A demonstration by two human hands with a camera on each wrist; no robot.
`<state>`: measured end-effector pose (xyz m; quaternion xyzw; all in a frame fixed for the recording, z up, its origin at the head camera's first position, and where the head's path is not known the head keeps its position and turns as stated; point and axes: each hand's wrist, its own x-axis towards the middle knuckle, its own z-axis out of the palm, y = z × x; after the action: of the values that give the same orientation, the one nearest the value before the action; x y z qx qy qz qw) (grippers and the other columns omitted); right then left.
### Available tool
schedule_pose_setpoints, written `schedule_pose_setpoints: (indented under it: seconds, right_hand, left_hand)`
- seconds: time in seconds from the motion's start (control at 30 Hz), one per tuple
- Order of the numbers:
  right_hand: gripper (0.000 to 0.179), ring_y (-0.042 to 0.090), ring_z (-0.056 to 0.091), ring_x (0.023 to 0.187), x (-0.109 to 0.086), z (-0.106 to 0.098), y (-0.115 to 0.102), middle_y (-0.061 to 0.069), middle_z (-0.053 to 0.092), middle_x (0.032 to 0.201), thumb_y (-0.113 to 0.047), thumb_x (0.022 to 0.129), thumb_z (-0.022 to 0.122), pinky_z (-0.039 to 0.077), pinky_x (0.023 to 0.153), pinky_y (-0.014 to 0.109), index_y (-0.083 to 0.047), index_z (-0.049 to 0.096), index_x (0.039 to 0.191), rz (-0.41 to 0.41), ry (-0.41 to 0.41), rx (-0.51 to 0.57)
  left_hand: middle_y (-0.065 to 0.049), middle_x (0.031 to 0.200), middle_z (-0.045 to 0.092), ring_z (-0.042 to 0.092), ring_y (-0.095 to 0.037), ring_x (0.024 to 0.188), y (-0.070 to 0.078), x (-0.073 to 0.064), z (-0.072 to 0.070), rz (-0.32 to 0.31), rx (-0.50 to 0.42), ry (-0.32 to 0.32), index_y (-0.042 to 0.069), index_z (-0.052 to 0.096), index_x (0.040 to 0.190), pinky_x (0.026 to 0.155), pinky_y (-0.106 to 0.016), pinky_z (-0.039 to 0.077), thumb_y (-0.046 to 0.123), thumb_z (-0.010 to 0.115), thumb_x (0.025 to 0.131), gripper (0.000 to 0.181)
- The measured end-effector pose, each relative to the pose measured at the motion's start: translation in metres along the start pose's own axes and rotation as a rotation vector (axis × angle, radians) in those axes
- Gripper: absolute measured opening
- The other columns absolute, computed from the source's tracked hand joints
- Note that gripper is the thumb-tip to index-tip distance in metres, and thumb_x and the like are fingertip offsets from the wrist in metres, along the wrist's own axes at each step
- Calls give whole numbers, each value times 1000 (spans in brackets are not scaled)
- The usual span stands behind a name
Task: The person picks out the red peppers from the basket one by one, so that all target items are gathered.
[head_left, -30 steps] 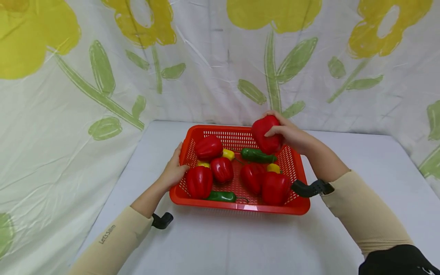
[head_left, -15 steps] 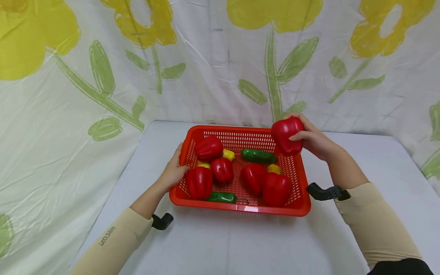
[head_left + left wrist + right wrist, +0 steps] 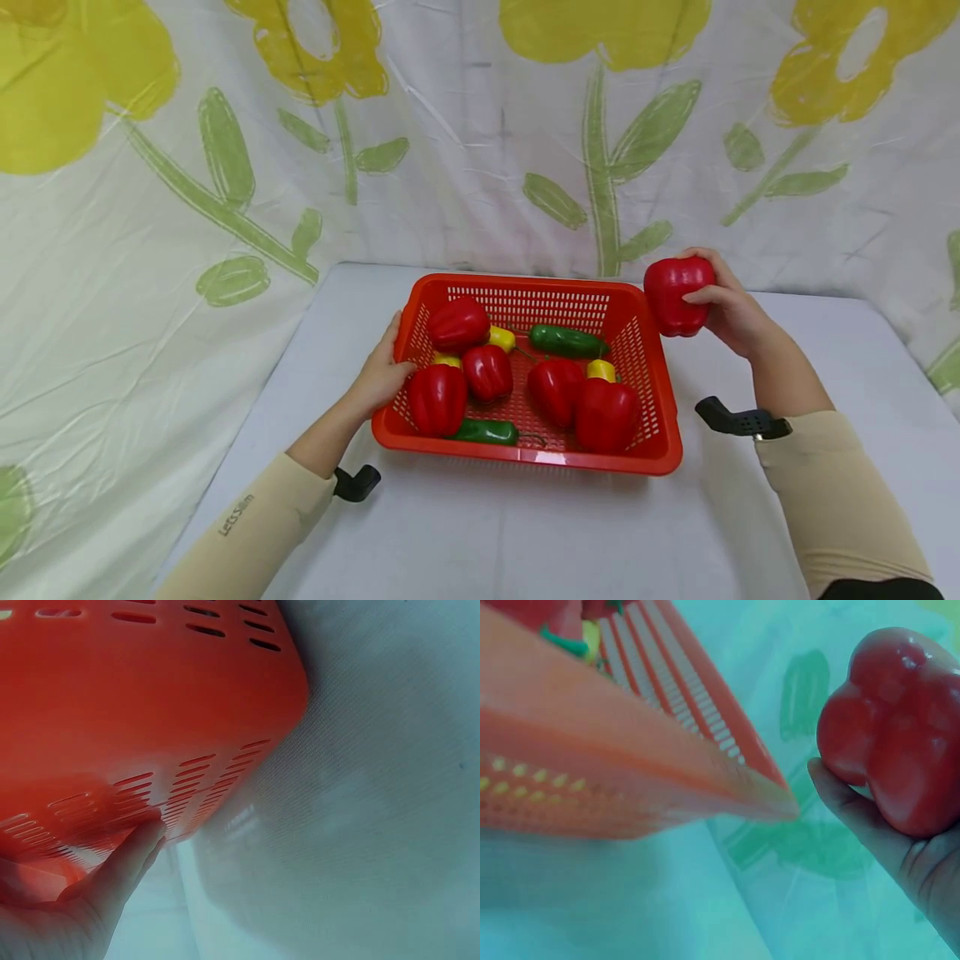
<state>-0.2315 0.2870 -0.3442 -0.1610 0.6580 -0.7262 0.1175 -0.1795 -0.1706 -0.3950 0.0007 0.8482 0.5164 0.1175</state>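
My right hand point(image 3: 741, 317) grips a red bell pepper point(image 3: 670, 293), held in the air just past the basket's back right corner. The right wrist view shows the lobed end of that bell pepper point(image 3: 892, 727) with the thumb along its side. My left hand point(image 3: 381, 379) holds the left side of the orange-red plastic basket point(image 3: 525, 452), thumb over the rim; its fingers lie along the slotted outer wall in the left wrist view. Inside lie several red bell peppers point(image 3: 487, 372), two long green peppers point(image 3: 567, 341) and small yellow peppers point(image 3: 601, 371) partly hidden by the red ones.
A white table point(image 3: 465, 533) bears the basket. Behind and to the left hangs a pale cloth point(image 3: 450, 167) printed with yellow flowers and green leaves. Black wrist mounts point(image 3: 742, 421) sit at both sleeve cuffs.
The right hand has carried the red bell pepper rightward, from over the basket's back right part to outside its right rim. My left hand and the basket stay nearly still.
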Motion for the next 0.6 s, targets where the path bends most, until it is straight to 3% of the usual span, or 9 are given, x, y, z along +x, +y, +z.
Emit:
schedule_pose_setpoints:
  seconds: [0.3,0.6]
  right_hand:
    - [49,13,44,110,-1,-21,12,-4,45,122,7,85,40,56,73,24,-23,40,123,-44,34,88]
    - [47,13,40,112,2,-40,34,-7,45,122,7,86,42,55,72,23,-25,45,120,22,168,150]
  left_hand:
    - [-15,155,14,41,-37,125,1,-1,-1,-8,-1,4,19,-4,150,95,-51,46,-3,42,89,80]
    - [-13,156,11,35,-35,130,2,-1,0,-4,5,12,17,-3,150,104,-52,38,-3,44,88,81]
